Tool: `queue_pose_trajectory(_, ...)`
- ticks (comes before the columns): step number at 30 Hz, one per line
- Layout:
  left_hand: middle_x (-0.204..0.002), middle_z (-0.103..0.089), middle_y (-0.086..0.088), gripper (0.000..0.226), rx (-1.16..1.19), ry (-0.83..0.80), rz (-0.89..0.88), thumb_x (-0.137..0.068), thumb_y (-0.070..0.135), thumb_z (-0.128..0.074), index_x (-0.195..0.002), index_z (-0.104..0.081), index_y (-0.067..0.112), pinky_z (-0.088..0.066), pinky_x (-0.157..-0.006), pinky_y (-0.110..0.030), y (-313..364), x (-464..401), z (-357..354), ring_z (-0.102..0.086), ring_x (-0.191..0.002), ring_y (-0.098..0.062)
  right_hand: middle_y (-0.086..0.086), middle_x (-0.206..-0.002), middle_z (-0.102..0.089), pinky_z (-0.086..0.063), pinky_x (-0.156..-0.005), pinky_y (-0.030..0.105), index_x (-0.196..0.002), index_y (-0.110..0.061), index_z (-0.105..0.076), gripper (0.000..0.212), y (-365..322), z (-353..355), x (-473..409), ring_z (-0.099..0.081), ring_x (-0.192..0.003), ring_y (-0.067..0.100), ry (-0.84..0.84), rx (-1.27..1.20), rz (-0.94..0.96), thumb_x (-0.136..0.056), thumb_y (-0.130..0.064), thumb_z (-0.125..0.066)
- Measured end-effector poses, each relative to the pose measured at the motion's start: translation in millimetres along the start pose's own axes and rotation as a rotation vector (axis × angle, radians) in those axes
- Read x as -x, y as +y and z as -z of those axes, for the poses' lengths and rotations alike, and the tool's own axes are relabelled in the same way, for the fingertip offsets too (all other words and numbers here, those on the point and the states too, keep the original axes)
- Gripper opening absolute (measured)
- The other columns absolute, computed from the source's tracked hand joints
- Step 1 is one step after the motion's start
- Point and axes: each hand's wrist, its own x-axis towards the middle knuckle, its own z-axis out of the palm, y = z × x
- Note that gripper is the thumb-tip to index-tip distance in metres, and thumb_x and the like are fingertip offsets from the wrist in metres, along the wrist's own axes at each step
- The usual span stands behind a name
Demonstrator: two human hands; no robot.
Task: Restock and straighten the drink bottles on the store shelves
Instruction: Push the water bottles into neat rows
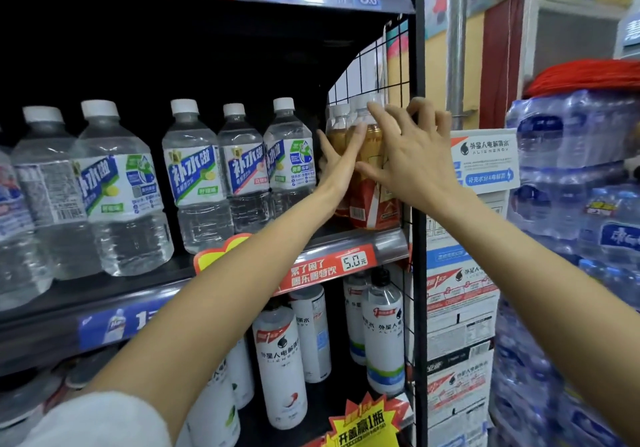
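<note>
Amber drink bottles with red labels and white caps stand at the right end of the middle shelf, against a black wire side panel. My left hand lies flat with fingers spread against their left side. My right hand is spread over their front and right side, fingertips near the caps. Neither hand closes around a bottle. To the left, clear water bottles with blue and green labels stand in a row.
White bottles fill the lower shelf. Right of the shelf post stand stacked cartons and shrink-wrapped packs of water with something red on top. Price strips run along the shelf edges.
</note>
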Motion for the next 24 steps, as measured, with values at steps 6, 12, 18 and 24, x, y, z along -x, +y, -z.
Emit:
queue_pose_trajectory(6,-0.155,-0.009,-0.009,0.093,-0.109,0.016,0.009,-0.083,0.071,-0.047,-0.153,-0.001,0.03,-0.017,-0.116,-0.055,-9,-11,-4,-0.012,-0.145,-0.032,0.008,-0.142,-0.047,-0.007,-0.108,0.05,-0.143,-0.021,-0.039,0.077,8,4,1,-0.016,-0.143,0.033,-0.017,-0.004,0.001,-0.078,-0.062,-0.041)
queue_pose_trajectory(12,-0.151,-0.027,-0.012,0.111,0.058,0.044,0.065,-0.06,0.091,-0.034,-0.149,-0.01,0.031,-0.027,-0.111,-0.056,-8,-15,-11,-0.033,-0.136,-0.031,0.009,-0.146,-0.043,0.008,-0.11,0.06,-0.149,-0.022,-0.027,0.085,15,3,-2,-0.003,-0.148,0.029,-0.09,0.017,0.042,-0.081,-0.063,-0.057)
queue_pose_trajectory(18,-0.16,-0.009,-0.013,0.088,-0.094,0.0,0.034,-0.086,0.077,-0.029,-0.151,0.008,0.031,-0.016,-0.115,-0.056,-16,-18,-14,-0.015,-0.145,-0.033,0.008,-0.152,-0.037,0.014,-0.107,0.061,-0.151,-0.022,-0.022,0.079,16,-3,0,-0.002,-0.148,0.03,-0.111,0.057,0.063,-0.086,-0.065,-0.032)
queue_pose_trajectory(24,-0.162,0.008,-0.004,0.077,-0.095,-0.024,0.006,-0.09,0.073,-0.018,-0.151,0.009,0.035,0.002,-0.117,-0.057,-25,-22,-16,0.011,-0.147,-0.028,0.006,-0.152,-0.037,0.005,-0.107,0.066,-0.15,-0.024,-0.023,0.078,10,-8,8,-0.011,-0.146,0.035,-0.056,0.078,0.028,-0.086,-0.067,-0.036)
